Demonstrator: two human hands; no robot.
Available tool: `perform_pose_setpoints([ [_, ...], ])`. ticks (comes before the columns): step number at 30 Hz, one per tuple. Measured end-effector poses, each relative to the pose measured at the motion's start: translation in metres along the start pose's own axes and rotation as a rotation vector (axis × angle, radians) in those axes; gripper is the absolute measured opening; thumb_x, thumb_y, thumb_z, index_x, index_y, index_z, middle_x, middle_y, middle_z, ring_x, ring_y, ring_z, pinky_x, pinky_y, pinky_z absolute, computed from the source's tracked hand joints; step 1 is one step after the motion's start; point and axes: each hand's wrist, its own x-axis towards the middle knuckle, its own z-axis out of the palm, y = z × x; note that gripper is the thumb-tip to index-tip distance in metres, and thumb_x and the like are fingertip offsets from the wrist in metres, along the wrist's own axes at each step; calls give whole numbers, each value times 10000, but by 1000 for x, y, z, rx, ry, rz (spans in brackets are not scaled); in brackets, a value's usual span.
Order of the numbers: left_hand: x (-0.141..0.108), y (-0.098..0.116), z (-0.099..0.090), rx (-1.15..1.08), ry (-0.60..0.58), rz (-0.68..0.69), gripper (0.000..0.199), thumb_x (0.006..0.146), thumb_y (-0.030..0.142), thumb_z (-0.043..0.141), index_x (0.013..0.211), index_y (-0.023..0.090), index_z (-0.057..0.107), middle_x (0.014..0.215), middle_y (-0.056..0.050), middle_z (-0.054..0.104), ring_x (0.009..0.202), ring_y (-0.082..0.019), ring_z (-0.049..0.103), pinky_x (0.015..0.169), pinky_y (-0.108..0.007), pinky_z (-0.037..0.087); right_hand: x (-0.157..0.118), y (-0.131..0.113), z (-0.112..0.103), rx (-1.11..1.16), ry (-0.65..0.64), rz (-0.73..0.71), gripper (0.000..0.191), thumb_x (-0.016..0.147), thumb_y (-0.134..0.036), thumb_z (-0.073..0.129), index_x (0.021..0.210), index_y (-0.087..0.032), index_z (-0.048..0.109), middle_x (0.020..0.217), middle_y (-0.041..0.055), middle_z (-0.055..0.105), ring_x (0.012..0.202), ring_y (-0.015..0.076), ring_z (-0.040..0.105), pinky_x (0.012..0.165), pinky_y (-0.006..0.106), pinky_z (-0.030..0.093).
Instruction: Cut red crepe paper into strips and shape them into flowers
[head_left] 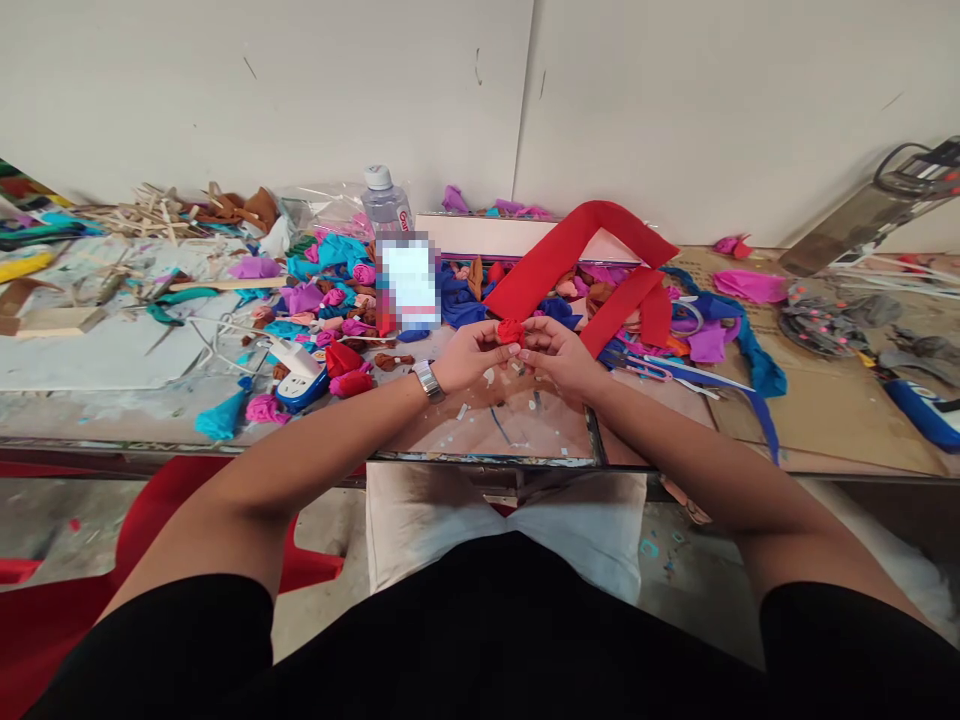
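Observation:
A small red fabric rosette (511, 332) is held between my two hands, above the front part of the table. The fingers of my left hand (472, 357) pinch it from the left, and a metal watch sits on that wrist. From the right, my right hand (556, 353) closes its thumb and fingertips on the same rosette. Just behind them a wide red fabric strip (559, 255) lies folded across a heap of coloured fabric pieces (461, 295). Scissors with pink handles (649, 371) rest to the right of my right hand.
A clear bottle (388, 205) stands at the back, a blurred bright screen (409, 285) before it. Left are a white plug on a blue power strip (302, 388) and green-handled pliers (176, 300). A dark bottle (847, 220) leans at the right, above cardboard (817, 410).

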Motion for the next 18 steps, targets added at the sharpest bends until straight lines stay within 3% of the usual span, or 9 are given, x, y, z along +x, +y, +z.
perform_pose_setpoints([
  [4, -1, 0, -1, -52, -52, -7, 512, 745, 538, 934, 972, 153, 685, 816, -21, 712, 677, -106, 658, 614, -214, 527, -3, -1, 4, 105, -56, 39, 719, 731, -409, 974, 1321, -276, 587, 931, -15, 753, 734, 133, 667, 612, 220, 545],
  [9, -4, 3, -2, -38, -134, -28, 529, 774, 592, 898, 998, 142, 733, 818, -53, 745, 674, -115, 651, 631, -231, 518, -5, -2, 6, 165, -116, 58, 813, 736, -364, 977, 1418, -294, 541, 970, -20, 754, 718, 122, 662, 610, 216, 537],
  [14, -3, 6, 0, 26, -59, 14, 516, 739, 596, 917, 864, 138, 717, 817, -28, 720, 684, -98, 617, 671, -235, 528, -3, 1, 2, 31, -127, 49, 736, 788, -408, 941, 1398, -260, 557, 945, -9, 733, 673, 118, 634, 616, 239, 539],
  [18, -2, 5, -3, 70, -18, -23, 513, 772, 599, 882, 915, 139, 706, 842, -40, 732, 715, -131, 671, 699, -266, 566, -3, -1, -4, -131, -75, -84, 663, 830, -503, 891, 1370, -260, 593, 1036, 18, 676, 782, 139, 643, 680, 263, 559],
])
